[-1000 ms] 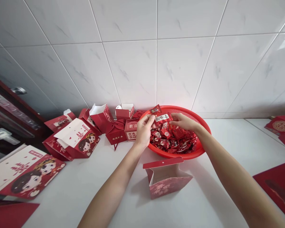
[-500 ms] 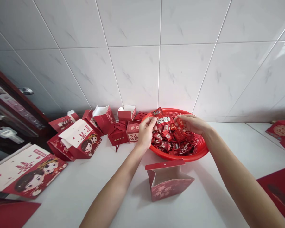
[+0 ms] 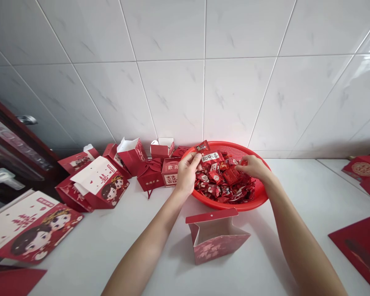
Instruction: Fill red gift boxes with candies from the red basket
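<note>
A red plastic basket (image 3: 262,193) full of red wrapped candies (image 3: 225,183) stands against the tiled wall. My left hand (image 3: 188,168) is over its left side, thumb and fingers pinched on a small red candy packet (image 3: 202,146). A white-and-red wrapped candy (image 3: 212,158) lies right beside those fingertips; whether they touch it I cannot tell. Over the basket's right side, my right hand (image 3: 253,167) has its fingertips closed together at the candies, and what lies between them is hidden. In front of the basket an open red paper gift box (image 3: 218,246) stands upright, its top gaping.
Several red gift boxes (image 3: 132,154) line the wall to the left, some with open flaps. A larger box with cartoon figures (image 3: 33,226) lies at the near left. Red paper items (image 3: 364,250) are at the right edge. A dark cabinet (image 3: 18,152) stands far left.
My right hand has moved slightly right and down, its fingers going from stretched out to pinched at the candies. The left hand stays at the same place, still holding the packet.
</note>
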{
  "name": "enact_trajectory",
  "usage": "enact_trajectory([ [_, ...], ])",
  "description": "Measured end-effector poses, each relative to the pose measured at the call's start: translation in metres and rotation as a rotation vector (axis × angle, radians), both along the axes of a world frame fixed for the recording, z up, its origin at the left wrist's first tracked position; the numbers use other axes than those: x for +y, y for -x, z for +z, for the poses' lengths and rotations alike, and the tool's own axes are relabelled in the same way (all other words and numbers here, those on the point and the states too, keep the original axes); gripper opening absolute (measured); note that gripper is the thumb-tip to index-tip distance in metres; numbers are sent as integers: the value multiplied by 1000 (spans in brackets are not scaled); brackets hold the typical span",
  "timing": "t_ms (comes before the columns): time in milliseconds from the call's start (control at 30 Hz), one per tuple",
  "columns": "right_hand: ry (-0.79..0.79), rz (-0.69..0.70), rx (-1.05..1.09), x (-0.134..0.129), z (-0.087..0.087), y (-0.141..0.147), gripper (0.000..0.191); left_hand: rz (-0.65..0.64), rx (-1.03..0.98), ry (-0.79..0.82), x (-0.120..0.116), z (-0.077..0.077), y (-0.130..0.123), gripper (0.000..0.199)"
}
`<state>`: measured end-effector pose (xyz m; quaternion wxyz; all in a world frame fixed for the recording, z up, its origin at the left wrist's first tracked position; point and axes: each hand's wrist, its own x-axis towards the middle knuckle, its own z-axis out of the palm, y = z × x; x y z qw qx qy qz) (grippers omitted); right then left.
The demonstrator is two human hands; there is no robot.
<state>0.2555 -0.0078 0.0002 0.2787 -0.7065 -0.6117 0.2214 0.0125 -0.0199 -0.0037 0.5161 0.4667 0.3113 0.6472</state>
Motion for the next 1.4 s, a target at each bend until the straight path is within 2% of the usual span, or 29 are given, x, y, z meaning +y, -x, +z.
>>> enact_trajectory([
  [100,99,71,-148,-1,-1,3,36,-5,8,-2,0,0,0,30],
  [200,138,143,-255,-2,0,5,32,-6,16,-16,-1,1,1,30],
  [367,76,245,-365,-4,3,10,17,-4,16,-16,-1,2,1,28],
  [500,26,327,-413,-6,3,19,15,-4,4,-1,-1,3,0,27],
  [633,11,323,-462,-7,2,26,22,-9,1,-3,-2,4,0,26],
  [733,9,288,-484,-10,5,29,16,-14,1,0,-2,4,0,25],
  [833,-21,258,-476,-13,10,32,9,-13,-2,0,-2,3,0,25],
  [1000,-117,225,-426,-15,15,37,11,-12,1,-10,-2,3,0,24],
  [1100,-137,353,-360,-14,15,41,8,-12,2,-10,-2,4,0,23],
  [1200,-97,534,-263,-15,14,44,19,-8,-1,-10,-2,5,-1,23],
  [1400,-76,662,-81,-17,16,36,34,-3,3,-1,-1,3,-1,23],
])
